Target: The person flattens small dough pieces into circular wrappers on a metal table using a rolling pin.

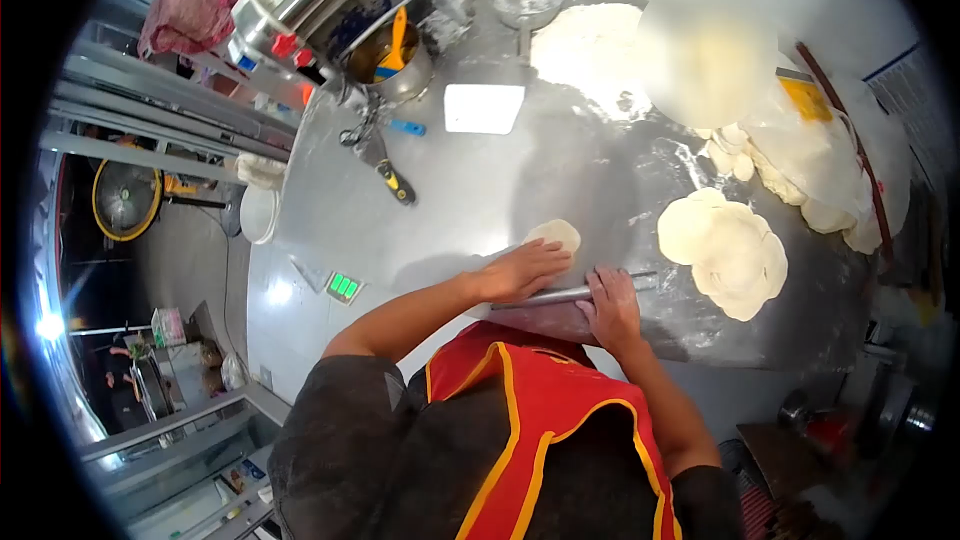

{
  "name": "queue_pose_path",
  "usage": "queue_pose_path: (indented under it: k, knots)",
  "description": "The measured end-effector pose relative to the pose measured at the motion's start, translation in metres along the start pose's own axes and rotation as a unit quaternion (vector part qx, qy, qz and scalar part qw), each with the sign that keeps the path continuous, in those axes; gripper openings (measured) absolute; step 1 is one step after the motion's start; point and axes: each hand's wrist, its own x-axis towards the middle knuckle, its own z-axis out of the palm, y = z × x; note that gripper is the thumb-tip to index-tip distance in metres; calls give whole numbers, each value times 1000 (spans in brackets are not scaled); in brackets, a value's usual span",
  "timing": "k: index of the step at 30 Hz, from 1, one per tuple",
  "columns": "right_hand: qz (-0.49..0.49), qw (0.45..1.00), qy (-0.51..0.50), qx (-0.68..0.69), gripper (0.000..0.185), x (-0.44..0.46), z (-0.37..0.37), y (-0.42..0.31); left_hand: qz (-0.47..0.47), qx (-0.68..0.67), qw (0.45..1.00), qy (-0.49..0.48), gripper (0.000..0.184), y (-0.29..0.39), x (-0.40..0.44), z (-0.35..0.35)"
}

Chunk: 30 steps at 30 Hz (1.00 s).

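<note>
A small flat round of dough [556, 231] lies on the steel worktop near the front edge. My left hand [524, 272] rests on its near side, fingers stretched out and covering part of it. Just to the right, my right hand [611, 304] is closed around a metal rolling pin [548, 298], which lies crosswise along the front of the worktop. The pin's left end passes close below my left hand. Further right lies an overlapping pile of flattened dough rounds [735, 255].
Dry flour [585, 50] is heaped at the back, with a sieve [527, 2] beside it. Plastic-covered dough [800, 165] sits at the right. Left of centre are a white rectangular sheet [484, 108], a black-and-yellow-handled tool [396, 183] and a metal pot [407, 78] holding an orange brush.
</note>
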Motion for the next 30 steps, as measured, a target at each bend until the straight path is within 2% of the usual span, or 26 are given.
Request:
queue_pose_path:
  k: [1,2,5,6,9,12,15,17,18,20,21,25,28,30]
  knots:
    - [10,1000,7,1,50,4,5,-7,-42,-73,996,13,45,9,-4,-3]
    - [32,999,-16,-15,58,8,12,-10,-53,-100,989,99,43,15,-4,-7]
    - [99,987,-2,-123,58,45,41,-17,-122,-18,961,248,40,8,8,-19]
    - [109,984,2,-139,57,64,48,-14,-135,5,948,288,32,-2,14,-15]
    - [127,977,11,-172,52,126,64,0,-299,-46,930,211,30,-17,43,-27]
    - [108,982,30,-150,50,175,73,21,-363,-68,920,131,28,-27,65,-42]
    - [125,991,-39,17,49,145,48,-1,-310,32,937,157,27,-29,56,-37]
    - [23,994,5,-105,50,75,55,-1,-339,-31,918,205,26,-34,31,-24]
    - [22,996,-8,-86,51,58,47,-5,-352,-60,906,226,25,-36,18,-21]
    - [20,998,-38,-42,51,38,33,-13,-343,-105,916,182,26,-30,-2,-19]
    - [35,997,-28,-62,51,48,39,-15,-339,-127,919,158,27,-24,-9,-19]
    - [50,991,35,-117,49,164,73,16,-329,-14,937,121,28,-21,31,-37]
    - [69,996,11,-51,52,174,69,9,-297,24,944,141,30,-31,40,-37]
    - [4,998,3,-65,53,122,49,-6,-272,50,944,180,31,-31,23,-35]
